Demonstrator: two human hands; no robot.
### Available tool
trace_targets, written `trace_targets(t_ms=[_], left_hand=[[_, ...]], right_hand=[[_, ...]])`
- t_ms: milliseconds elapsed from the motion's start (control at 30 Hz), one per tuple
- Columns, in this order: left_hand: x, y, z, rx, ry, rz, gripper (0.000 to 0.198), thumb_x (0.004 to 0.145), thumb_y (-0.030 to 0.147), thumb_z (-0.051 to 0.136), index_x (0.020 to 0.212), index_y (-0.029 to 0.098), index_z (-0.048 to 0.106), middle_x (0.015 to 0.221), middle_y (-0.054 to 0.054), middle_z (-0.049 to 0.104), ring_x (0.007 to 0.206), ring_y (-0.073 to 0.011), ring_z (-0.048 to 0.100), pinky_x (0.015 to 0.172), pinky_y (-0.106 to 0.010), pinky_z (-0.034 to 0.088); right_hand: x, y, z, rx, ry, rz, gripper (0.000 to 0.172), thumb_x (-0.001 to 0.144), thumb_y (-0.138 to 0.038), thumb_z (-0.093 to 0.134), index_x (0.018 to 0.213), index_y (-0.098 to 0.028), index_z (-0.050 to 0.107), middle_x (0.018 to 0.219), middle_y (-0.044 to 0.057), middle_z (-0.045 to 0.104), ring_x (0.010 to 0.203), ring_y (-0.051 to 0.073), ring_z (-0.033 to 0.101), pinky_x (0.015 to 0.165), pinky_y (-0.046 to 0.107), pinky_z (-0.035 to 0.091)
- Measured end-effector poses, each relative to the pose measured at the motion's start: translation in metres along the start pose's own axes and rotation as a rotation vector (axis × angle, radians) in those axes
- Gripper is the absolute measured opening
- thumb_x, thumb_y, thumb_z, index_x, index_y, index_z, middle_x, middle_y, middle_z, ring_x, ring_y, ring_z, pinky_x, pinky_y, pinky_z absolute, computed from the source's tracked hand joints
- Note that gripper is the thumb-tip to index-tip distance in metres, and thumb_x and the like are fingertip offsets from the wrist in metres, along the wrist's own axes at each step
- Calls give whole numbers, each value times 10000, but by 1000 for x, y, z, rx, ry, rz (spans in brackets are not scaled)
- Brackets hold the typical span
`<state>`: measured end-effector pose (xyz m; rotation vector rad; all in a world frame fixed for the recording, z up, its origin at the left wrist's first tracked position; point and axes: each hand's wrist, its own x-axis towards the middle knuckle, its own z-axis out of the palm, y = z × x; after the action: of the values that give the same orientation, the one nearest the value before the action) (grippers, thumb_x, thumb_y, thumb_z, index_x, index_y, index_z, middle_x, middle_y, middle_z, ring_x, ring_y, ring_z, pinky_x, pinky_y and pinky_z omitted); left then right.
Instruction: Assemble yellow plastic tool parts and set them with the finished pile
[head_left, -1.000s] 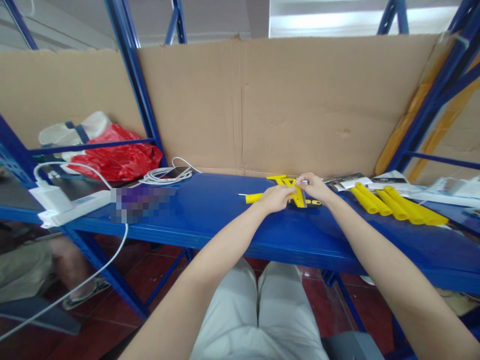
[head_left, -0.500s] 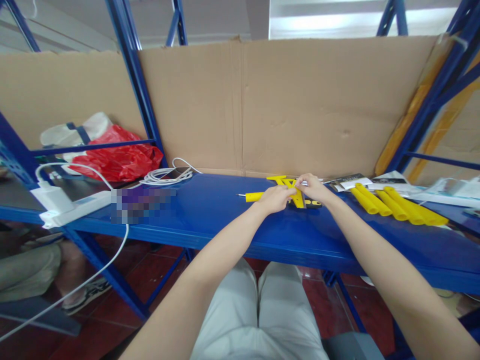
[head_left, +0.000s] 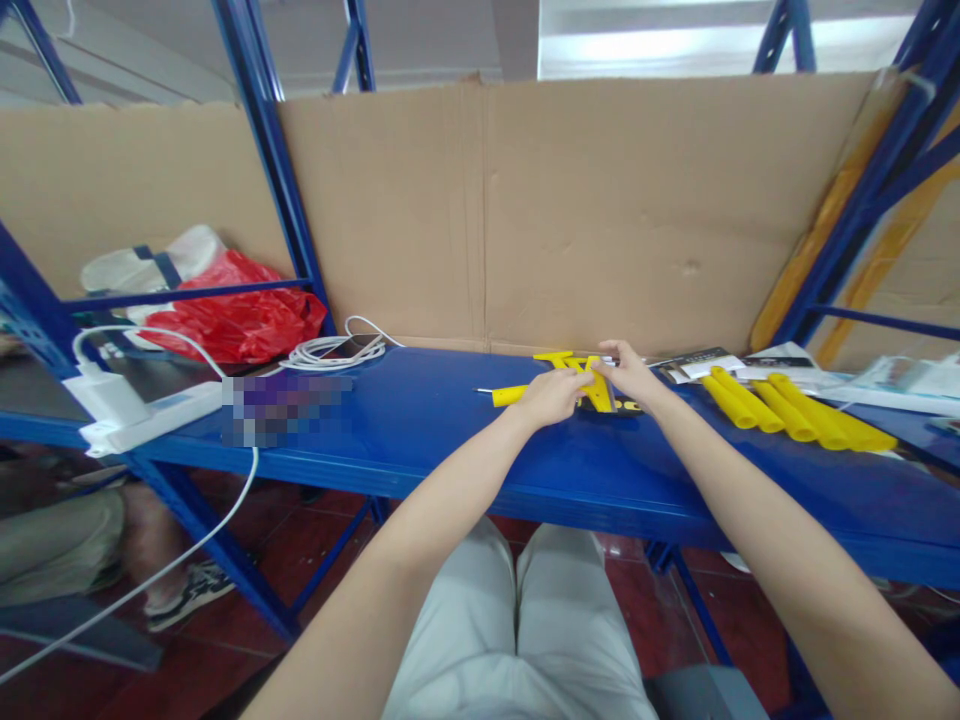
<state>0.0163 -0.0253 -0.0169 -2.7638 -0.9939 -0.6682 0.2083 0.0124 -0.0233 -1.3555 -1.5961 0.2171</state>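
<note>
My left hand (head_left: 553, 398) is closed around a yellow T-shaped piece (head_left: 600, 390) with a thin metallic edge, perhaps a scraper head, held just above the blue shelf. My right hand (head_left: 630, 373) is at the far side of that piece, its thumb and forefinger apart and the thumb near the top of it. A second yellow T-shaped part (head_left: 553, 356) lies just behind my left hand. To the left, a yellow tube (head_left: 510, 396) and a thin metal shaft (head_left: 484, 391) stick out. A black-and-yellow handle (head_left: 628, 406) lies under my right hand, partly hidden.
Several yellow tubes (head_left: 784, 408) lie on the shelf (head_left: 420, 430) at right, before printed packets (head_left: 697, 364). At left are a white power strip (head_left: 169, 415), a coiled white cable (head_left: 330, 352) and a red plastic bag (head_left: 236, 310). Cardboard (head_left: 600, 210) stands behind. Another person's leg (head_left: 150, 530) shows at left.
My right thumb and forefinger have parted from a pinch, with the forefinger raised. The yellow piece has shifted slightly. At left, the other person's foot has moved rightward.
</note>
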Motion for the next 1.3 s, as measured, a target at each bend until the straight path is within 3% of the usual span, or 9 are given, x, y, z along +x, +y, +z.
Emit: trace_targets(t_ms=[100,233,367,633,867,967,1133,1200,1300], left_hand=[[2,-4,4,-61,56,-24,323,935,165,482,1217,231,624,1249,-78,673,1170,-227,622,1002,-378,499],[3,-9,6,-87,83,-47,305,937,166,498,1213,221,613,1275,-74,666,1196,-225,612,1016,-370,490],[2,-9,4,-80,74,-84,335,943,178,503,1270,208,564,1324,-90,641,1230,-229,598,1016,-363,489],[-1,-2,-3,-34,-10,-154,529,976,238,474,1487,179,349,1416,-153,569,1252,-257,593,1012,-385,488],[-4,-4,-5,33,-72,-191,542,970,234,472,1503,217,374,1357,-121,624,1212,-273,623,1007,-407,492],[-4,-4,-5,37,-67,-204,566,957,210,467,1514,237,368,1350,-111,631,1201,-266,629,1003,-404,494],[-2,-7,-6,-50,4,-251,586,921,182,497,1497,243,408,1326,-95,649,1194,-255,629,1022,-384,473],[-1,-11,-7,-138,88,-287,583,911,169,506,1484,247,430,1315,-88,657,1191,-252,628,1024,-374,466],[4,-17,-10,-347,279,-318,580,884,134,528,1449,256,471,1304,-86,662,1188,-246,623,1007,-351,467]], right_hand=[[-1,-3,-2,89,7,82,298,785,-293,654,1067,-198,637,1204,100,667,1161,231,597,1037,423,436],[-5,-12,-9,196,-176,141,158,767,-320,685,856,-190,702,979,79,740,1019,243,660,975,409,481],[-11,-20,-10,254,-295,198,197,744,-381,721,708,-188,703,819,82,741,924,253,683,936,401,501],[-15,-32,-7,273,-281,261,190,741,-372,734,702,-188,709,741,76,726,802,229,682,861,368,525],[-19,-34,-4,271,-266,306,229,677,-364,781,608,-177,668,633,44,672,692,184,620,715,297,499],[-18,-32,-3,349,-284,310,243,647,-370,800,603,-174,662,668,59,684,731,187,627,731,289,494],[-11,-26,-9,372,-144,318,206,725,-379,723,738,-175,707,912,87,737,957,217,649,868,330,484],[-7,-19,-17,241,-43,303,186,789,-339,646,821,-174,726,1000,93,734,1018,226,639,905,357,475],[-2,-1,-34,-150,51,251,212,827,-223,553,878,-153,746,1025,125,723,1042,263,634,941,391,466]])
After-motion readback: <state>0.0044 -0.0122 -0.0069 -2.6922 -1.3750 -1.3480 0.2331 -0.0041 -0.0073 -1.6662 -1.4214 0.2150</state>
